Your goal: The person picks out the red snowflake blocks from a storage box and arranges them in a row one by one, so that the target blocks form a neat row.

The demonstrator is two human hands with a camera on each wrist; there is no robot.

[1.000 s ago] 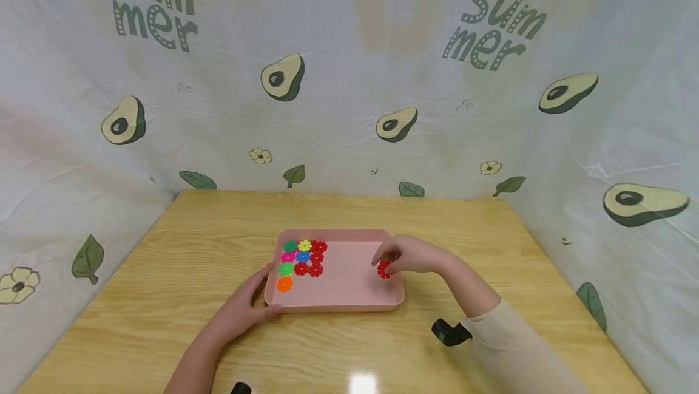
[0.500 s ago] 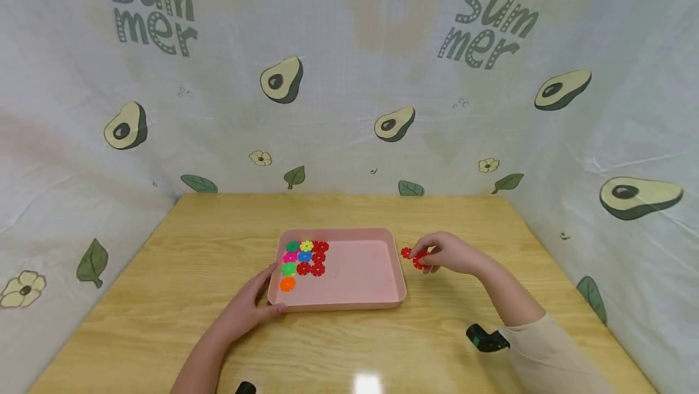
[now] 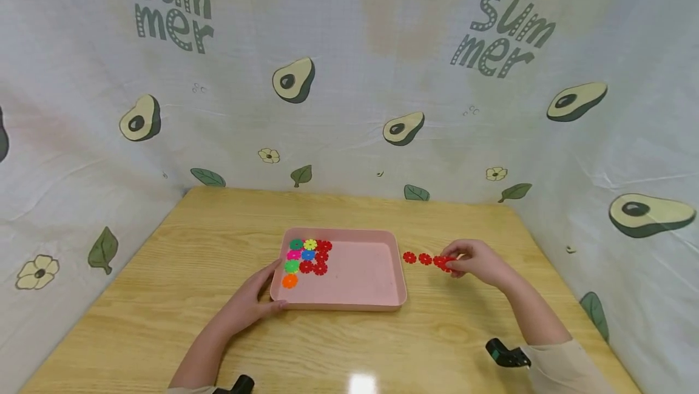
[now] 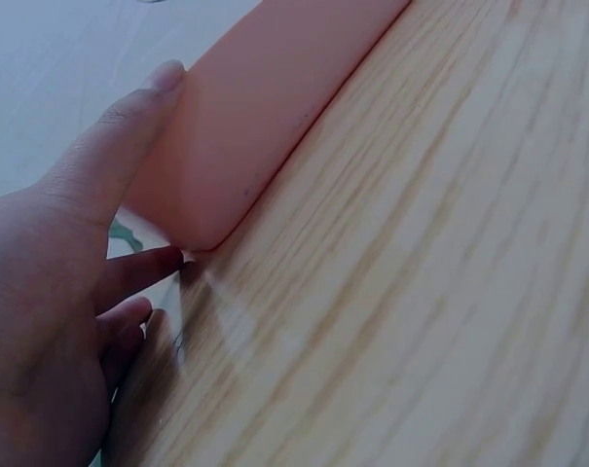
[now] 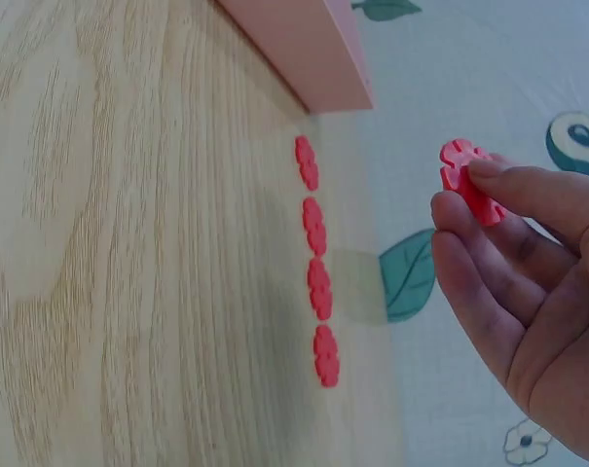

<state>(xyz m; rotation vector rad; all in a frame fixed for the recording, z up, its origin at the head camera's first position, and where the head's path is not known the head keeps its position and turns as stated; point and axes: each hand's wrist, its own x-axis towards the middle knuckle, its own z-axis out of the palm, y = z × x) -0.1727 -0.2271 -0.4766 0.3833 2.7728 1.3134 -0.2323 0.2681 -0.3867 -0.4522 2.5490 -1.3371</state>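
Note:
In the head view, my left hand (image 3: 246,306) holds the left front corner of the pink tray (image 3: 355,307). The thumb (image 4: 128,136) lies against the tray's outer wall (image 4: 265,107) in the left wrist view, with the other fingers round the corner. My right hand (image 3: 480,263) is right of the tray, above the table. Between thumb and fingers it pinches a red flower-shaped plastic piece (image 5: 460,161). Several matching red pieces (image 5: 313,227) lie flat on the table in a row leading away from the tray's right side. The right hand is near the row's outer end.
Inside the tray's left part lie several flower pieces, among them green (image 3: 296,244), yellow (image 3: 310,244), blue (image 3: 308,255), red (image 3: 320,268) and orange (image 3: 290,280). A printed cloth (image 3: 349,90) hangs behind the wooden table (image 3: 349,345). Black cameras sit at both wrists.
My right hand has moved right, from over the tray's right end to over the table, with a red piece in its fingers. More of the red row shows. The left hand stays at its corner.

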